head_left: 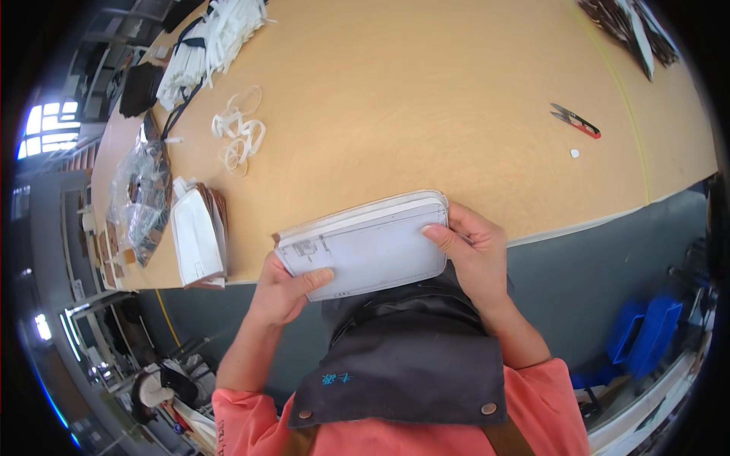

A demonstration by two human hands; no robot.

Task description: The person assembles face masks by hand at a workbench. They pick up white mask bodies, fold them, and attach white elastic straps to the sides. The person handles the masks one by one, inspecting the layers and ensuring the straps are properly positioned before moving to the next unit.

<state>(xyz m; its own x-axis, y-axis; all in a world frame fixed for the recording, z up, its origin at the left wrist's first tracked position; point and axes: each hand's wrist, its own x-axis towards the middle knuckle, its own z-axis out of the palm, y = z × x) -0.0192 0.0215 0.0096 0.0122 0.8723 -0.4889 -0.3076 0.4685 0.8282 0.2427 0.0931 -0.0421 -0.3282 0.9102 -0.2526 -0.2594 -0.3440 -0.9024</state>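
Observation:
Between my two hands is a stack of flat white panels (372, 247) with rounded corners, stitched edges and small printed marks on the top face. It is held just above the table's near edge, tilted with its right side higher. My left hand (293, 287) grips the lower left corner, thumb on the top face and fingers hidden beneath. My right hand (470, 239) closes on the right end, thumb on top and fingers behind. To the left, a similar bundle of white panels with brown edges (199, 235) stands at the table edge.
The tan table (411, 99) spreads ahead. On it are thread snips (576, 121), a small white scrap (574, 153), loose white elastic loops (242, 133), a clear plastic bag (137, 194), bundled white strips (213, 49) and dark brown pieces (631, 34). A blue bin (646, 334) sits below right.

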